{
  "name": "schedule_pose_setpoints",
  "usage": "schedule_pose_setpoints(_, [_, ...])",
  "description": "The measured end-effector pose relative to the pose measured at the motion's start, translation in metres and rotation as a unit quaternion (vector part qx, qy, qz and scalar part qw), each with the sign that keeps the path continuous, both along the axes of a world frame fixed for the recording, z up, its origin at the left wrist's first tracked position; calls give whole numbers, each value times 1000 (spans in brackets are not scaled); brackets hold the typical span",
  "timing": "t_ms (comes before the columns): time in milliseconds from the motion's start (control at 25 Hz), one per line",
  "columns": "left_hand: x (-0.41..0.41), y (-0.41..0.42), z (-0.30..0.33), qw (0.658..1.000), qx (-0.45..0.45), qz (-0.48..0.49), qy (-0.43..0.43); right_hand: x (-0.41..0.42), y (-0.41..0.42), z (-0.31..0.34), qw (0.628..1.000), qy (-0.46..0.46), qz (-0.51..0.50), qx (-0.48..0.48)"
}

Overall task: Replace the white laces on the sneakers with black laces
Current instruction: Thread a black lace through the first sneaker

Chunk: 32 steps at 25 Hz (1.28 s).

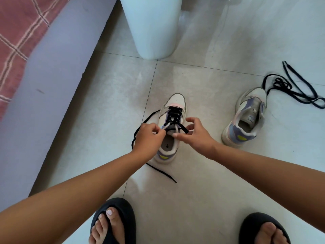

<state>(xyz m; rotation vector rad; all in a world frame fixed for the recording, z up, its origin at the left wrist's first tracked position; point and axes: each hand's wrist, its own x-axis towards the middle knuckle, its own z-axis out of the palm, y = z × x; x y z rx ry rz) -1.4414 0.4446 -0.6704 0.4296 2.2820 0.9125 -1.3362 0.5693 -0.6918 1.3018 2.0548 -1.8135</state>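
A black lace (pixel 173 118) is pinched by the left hand (pixel 149 138) and right hand (pixel 193 132) over the near sneaker (pixel 173 103). A second sneaker (pixel 246 120) is seen at three o'clock, unlaced.

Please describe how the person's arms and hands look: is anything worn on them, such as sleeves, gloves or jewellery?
Both forearms are bare as far as the picture shows them; no sleeve is in view. The left hand and the right hand wear no gloves, and no ring, watch or bracelet can be seen on them. The fingernails are too small to judge.
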Motion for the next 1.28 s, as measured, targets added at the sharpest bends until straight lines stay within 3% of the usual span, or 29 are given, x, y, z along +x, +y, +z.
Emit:
schedule_pose_setpoints(120, [-1, -7, 1, 998, -21, -25, -50, -3, -19, -4, 1000, -19, -1, -22])
schedule_pose_setpoints(280, [-23, -25, 15, 969, 101, 16, -225, -10, -17, -4, 996, -9, -93, 4])
schedule_pose_setpoints(360, [-46, -40, 20, 959, 99, -20, -264, -7, -13, -5, 995, -13, -93, 27])
schedule_pose_setpoints(520, [-75, -62, 21, 968, 56, -61, -236, -9, -16, -5, 997, -10, -57, 52])
schedule_pose_setpoints(640, [-67, -60, 27, 959, -34, -225, -169, -9, -17, -7, 994, 3, -15, 105])
schedule_pose_setpoints(720, [-60, -61, 32, 929, -113, -345, -63, -4, -14, -7, 989, 18, 21, 145])
schedule_pose_setpoints(880, [-48, -64, 30, 846, -209, -465, 159, 6, -13, -8, 973, 38, 62, 219])
schedule_pose_setpoints(960, [-35, -60, 23, 809, -228, -515, 170, 3, -16, -8, 971, 36, 72, 223])
schedule_pose_setpoints(1040, [-23, -54, 19, 790, -248, -548, 118, -1, -16, -6, 970, 21, 85, 226])
schedule_pose_setpoints(1160, [-25, -34, 20, 863, -213, -456, 42, -5, -11, -2, 960, -28, 127, 247])
schedule_pose_setpoints(1280, [-36, -6, 11, 914, -169, -342, 140, -4, -10, 0, 944, -56, 168, 279])
